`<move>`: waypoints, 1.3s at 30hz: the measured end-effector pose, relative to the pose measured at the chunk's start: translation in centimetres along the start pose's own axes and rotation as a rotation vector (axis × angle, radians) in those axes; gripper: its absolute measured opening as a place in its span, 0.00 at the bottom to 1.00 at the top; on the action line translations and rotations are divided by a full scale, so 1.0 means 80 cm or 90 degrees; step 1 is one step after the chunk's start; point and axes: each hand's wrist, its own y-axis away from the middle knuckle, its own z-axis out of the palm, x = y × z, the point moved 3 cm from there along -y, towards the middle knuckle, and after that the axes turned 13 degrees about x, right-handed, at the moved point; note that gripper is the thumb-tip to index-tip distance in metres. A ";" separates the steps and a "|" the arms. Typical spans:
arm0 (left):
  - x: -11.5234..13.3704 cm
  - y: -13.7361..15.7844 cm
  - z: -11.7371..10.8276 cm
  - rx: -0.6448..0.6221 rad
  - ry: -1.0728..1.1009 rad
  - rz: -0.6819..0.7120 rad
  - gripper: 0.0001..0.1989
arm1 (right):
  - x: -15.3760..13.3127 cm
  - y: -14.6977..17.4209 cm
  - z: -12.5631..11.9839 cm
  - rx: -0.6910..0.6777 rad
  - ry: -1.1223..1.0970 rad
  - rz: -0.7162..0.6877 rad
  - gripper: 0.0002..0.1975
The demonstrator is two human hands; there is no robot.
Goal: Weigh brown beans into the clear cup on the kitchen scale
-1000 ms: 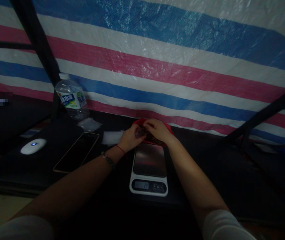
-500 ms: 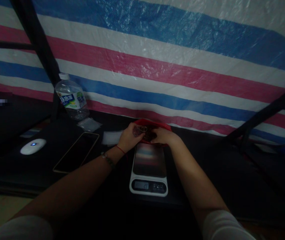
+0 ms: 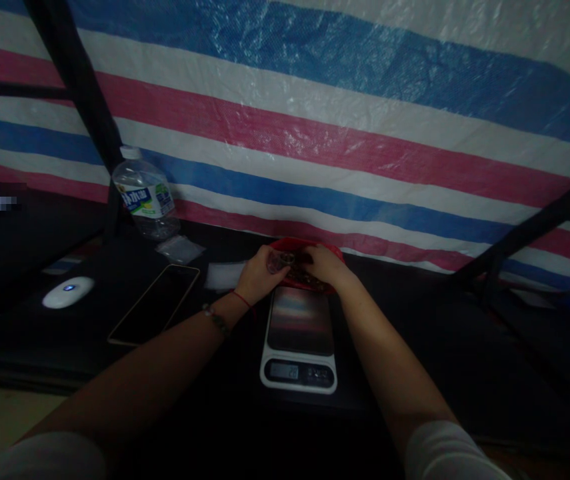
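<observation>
Left hand (image 3: 259, 272) is clasping a clear container (image 3: 279, 261); half-curled right hand (image 3: 327, 264), hold unclear, is reaching into a red bag (image 3: 292, 243) at the scale's (image 3: 301, 327) twelve o'clock.

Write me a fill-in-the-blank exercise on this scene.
1. The small clear container is held in the ____ hand.
2. The right hand is in a larger container coloured ____.
3. The bottle has a ____ cap.
4. Of phone and scale, the one farther left is the ____.

Missing words: left; red; white; phone.
</observation>
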 end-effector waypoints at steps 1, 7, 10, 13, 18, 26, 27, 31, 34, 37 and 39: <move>0.000 0.000 0.000 -0.001 -0.001 0.002 0.17 | 0.000 0.001 0.002 -0.016 -0.016 -0.006 0.18; -0.002 0.000 0.002 -0.001 -0.006 0.010 0.18 | -0.005 0.003 0.016 -0.115 -0.044 -0.036 0.13; -0.002 0.000 0.002 -0.005 -0.010 0.011 0.18 | -0.008 0.002 0.021 -0.119 -0.058 -0.049 0.12; 0.001 0.000 0.001 -0.010 -0.016 0.011 0.18 | -0.008 0.000 0.023 -0.104 -0.063 -0.061 0.15; 0.005 0.001 0.000 -0.030 -0.022 0.007 0.18 | -0.005 -0.001 0.023 -0.109 -0.029 -0.042 0.14; -0.002 0.003 0.006 -0.082 -0.049 0.003 0.18 | -0.006 -0.006 -0.009 0.036 -0.070 -0.045 0.12; -0.002 0.003 0.007 -0.086 -0.051 0.003 0.17 | -0.007 -0.006 -0.013 0.056 -0.084 -0.046 0.12; -0.002 0.004 0.008 -0.098 -0.054 0.009 0.17 | -0.011 -0.005 -0.013 0.066 -0.116 -0.049 0.11; -0.001 0.003 0.009 -0.102 -0.054 0.012 0.18 | -0.009 -0.004 -0.002 0.013 -0.104 -0.037 0.12; -0.001 0.003 0.009 -0.102 -0.057 0.013 0.18 | -0.005 -0.005 -0.001 0.028 -0.101 -0.016 0.12; -0.001 0.003 0.008 -0.105 -0.061 0.014 0.18 | -0.003 -0.006 -0.005 0.062 -0.116 -0.002 0.11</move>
